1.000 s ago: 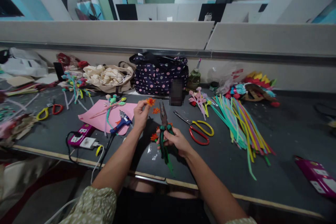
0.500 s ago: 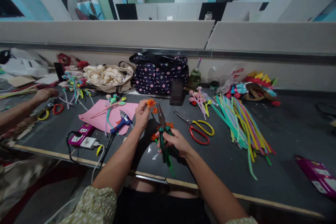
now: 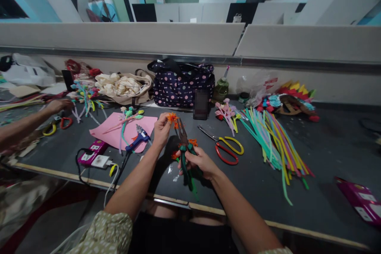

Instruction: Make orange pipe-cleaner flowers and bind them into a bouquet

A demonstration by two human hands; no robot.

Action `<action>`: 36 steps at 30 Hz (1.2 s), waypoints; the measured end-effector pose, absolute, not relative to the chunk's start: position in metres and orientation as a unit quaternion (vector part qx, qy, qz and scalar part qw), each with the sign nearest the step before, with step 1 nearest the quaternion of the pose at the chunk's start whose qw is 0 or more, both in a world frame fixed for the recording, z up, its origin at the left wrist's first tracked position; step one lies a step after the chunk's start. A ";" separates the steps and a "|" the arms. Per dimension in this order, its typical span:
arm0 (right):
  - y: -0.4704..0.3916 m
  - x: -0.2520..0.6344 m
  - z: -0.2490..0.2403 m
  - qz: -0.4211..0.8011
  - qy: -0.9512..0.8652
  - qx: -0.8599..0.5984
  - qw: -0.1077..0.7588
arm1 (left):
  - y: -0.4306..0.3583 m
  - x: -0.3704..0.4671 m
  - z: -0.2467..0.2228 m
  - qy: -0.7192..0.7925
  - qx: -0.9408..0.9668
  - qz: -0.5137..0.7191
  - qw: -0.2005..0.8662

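My left hand (image 3: 161, 130) pinches a small fuzzy orange piece (image 3: 172, 117) between its fingertips. Wrapped round the green handles of long-nose pliers (image 3: 183, 139) is my right hand (image 3: 200, 162). The pliers point up and away, with their jaws slightly apart beside the orange piece. More orange fuzzy pieces (image 3: 193, 142) show beside the pliers, and one with some green (image 3: 174, 155) is left of the handles. Green stems hang below my right hand; how they are held is hidden.
Red-and-yellow scissors (image 3: 226, 150) and colourful pipe cleaners (image 3: 275, 143) lie right. A blue glue gun (image 3: 139, 139) rests on pink paper (image 3: 108, 129) at left. Behind stands a dotted bag (image 3: 175, 85) with a phone (image 3: 201, 104). Another person's hand (image 3: 59, 106) reaches in at far left.
The jaws of the pliers have shifted slightly left, closer to the orange piece. The other person's hand at far left has moved right. My left hand keeps its pinch.
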State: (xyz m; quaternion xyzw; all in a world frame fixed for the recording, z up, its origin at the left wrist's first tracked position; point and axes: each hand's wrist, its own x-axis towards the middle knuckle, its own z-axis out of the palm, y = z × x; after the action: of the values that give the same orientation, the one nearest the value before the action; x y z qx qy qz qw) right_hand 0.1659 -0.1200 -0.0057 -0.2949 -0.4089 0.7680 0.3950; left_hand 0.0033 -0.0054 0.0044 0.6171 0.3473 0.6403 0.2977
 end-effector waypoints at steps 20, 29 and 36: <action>-0.121 0.167 0.002 0.767 -0.409 -0.310 0.386 | -0.007 0.001 0.005 0.343 0.642 0.621 0.289; -0.121 0.165 0.003 0.735 -0.426 -0.342 0.402 | -0.008 0.001 0.005 0.354 0.646 0.626 0.257; -0.118 0.166 -0.005 0.710 -0.449 -0.355 0.411 | -0.007 0.000 0.006 0.362 0.655 0.625 0.221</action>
State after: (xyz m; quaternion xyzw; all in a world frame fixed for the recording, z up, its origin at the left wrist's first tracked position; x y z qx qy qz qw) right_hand 0.1659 -0.1176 -0.0049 -0.3551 -0.4488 0.7095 0.4112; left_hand 0.0001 -0.0074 0.0060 0.6551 0.3623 0.6251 0.2211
